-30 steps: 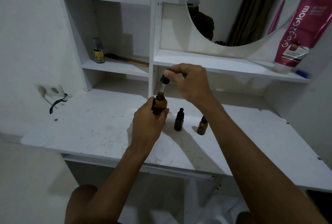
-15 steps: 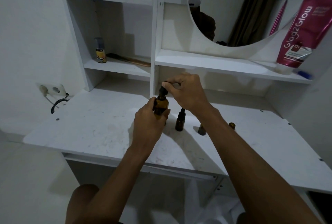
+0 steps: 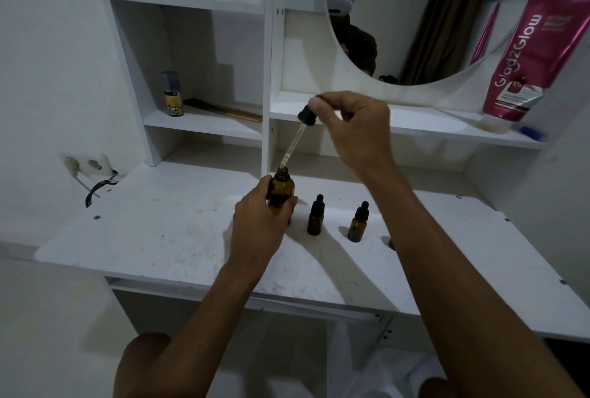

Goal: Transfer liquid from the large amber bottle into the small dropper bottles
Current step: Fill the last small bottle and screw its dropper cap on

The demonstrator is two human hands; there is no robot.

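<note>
Left hand [image 3: 260,215]: forearm reached forward over the white desk [image 3: 166,238], fingers wrapped around the large amber bottle [image 3: 281,191], which stood upright and uncapped. Right hand [image 3: 351,129]: raised above and behind it, thumb and fingers pinched on the black bulb of the dropper [image 3: 298,136]; glass tube slanted down-left, tip at the bottle's mouth. Two small capped dropper bottles [image 3: 315,215] [image 3: 358,222]: upright on the desk, just right of the left hand, beneath the right wrist.
</note>
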